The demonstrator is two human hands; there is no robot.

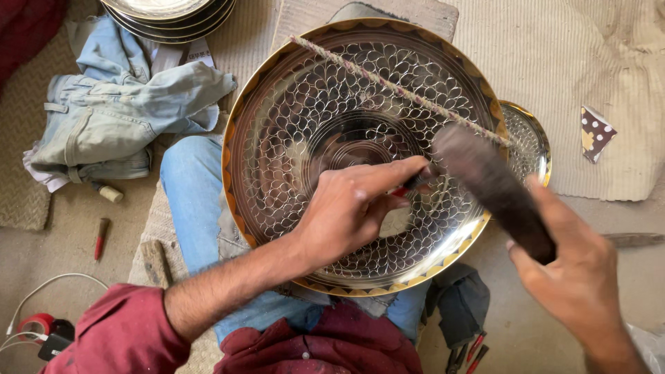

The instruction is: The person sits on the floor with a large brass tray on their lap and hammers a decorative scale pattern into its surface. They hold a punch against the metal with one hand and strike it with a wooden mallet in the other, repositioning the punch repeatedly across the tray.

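A large engraved metal tray (pixel 298 118), round with a gold scalloped rim and a scale pattern, is filling the middle of the view, resting tilted on the person's lap over blue jeans. A twisted cord (pixel 395 86) is stretching across its upper face from the top rim to the right edge. The tray's right rim is overlapping a smaller engraved plate (pixel 532 142) lying on the mat behind it. Left of the tray, crumpled denim cloth (pixel 114 111) is lying just beside its rim, and a stack of plates (pixel 170 17) is sitting at the top edge, leaving little free floor on that side. To the right, ribbed matting is lying mostly bare.

The right hand (pixel 578 270) is gripping a dark wooden mallet (pixel 495 187), its head hovering over the tray's right side. The left hand (pixel 346 208) is pinching a small red-handled chisel (pixel 415 183) against the tray's face, just beneath the mallet. A red tool (pixel 101 237) is lying apart on the floor at left.
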